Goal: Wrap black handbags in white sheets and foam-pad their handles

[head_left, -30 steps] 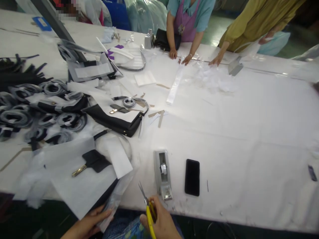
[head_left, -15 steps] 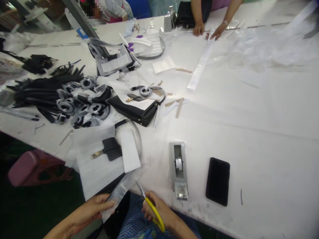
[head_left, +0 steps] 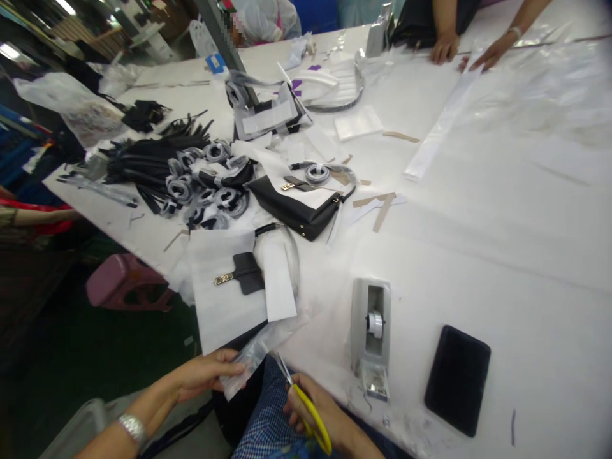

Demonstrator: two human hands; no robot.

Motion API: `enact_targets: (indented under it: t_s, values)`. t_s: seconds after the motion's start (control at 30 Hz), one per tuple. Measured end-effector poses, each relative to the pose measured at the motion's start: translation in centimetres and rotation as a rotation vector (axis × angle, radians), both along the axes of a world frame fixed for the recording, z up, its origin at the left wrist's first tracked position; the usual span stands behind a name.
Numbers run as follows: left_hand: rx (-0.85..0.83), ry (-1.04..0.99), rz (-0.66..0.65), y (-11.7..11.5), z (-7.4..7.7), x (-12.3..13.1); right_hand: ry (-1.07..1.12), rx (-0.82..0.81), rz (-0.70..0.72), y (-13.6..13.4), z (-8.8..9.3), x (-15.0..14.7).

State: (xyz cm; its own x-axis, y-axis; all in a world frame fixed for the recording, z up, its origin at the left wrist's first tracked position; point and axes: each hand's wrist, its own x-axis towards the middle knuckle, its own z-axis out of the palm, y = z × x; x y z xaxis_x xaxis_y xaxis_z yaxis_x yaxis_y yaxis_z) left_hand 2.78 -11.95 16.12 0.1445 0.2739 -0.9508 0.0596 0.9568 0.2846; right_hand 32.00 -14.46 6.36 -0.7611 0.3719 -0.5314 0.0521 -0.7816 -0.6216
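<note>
Midway, by the look of it, a worker sits at the near edge of a white table [head_left: 502,274], the left hand [head_left: 210,375] pinching a strip of clear film [head_left: 255,357] between thumb and fingers, the right hand [head_left: 327,414] with its fingers curled round the yellow handles of a pair of scissors [head_left: 312,414]. The blades stand slightly parted near the film's edge; whether they touch it cannot be told. The film lies along the near side of a bag mostly hidden under a paper sheet [head_left: 220,319], its black flap [head_left: 248,274] and gold clasp resting on top, a white card [head_left: 280,290] just to the right. That much appears done: paper laid, flap set out over it. Left to do, seemingly, is the film, which is loose and unfastened, while the tape dispenser [head_left: 357,319] to the right stands unattended, near a phone [head_left: 458,382]. Farther off, a second bag [head_left: 287,204] shows paper and a coiled strap on top, and to its left a heap of wrapped coils [head_left: 179,188] suggests plenty more work waiting
</note>
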Motion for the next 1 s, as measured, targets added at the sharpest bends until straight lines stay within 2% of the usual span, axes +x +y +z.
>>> enact_targets:
  t_s: [0.17, 0.33, 0.73, 1.0]
  values:
    - [0.015, -0.006, 0.007, -0.3, -0.3, -0.2, -0.02, 0.0, -0.091, 1.5, -0.1, -1.8]
    - [0.024, -0.01, 0.0, -0.3, -0.1, -0.1, -0.045, 0.02, -0.143, 2.8, 0.4, -2.0]
    - [0.033, 0.056, -0.088, -0.2, -0.1, -0.9, -0.15, 0.121, -0.048, 5.1, 0.7, -1.0]
    - [0.057, 0.127, -0.152, 0.1, 0.7, -0.8, -0.125, 0.167, -0.029, 5.5, -0.4, -0.6]
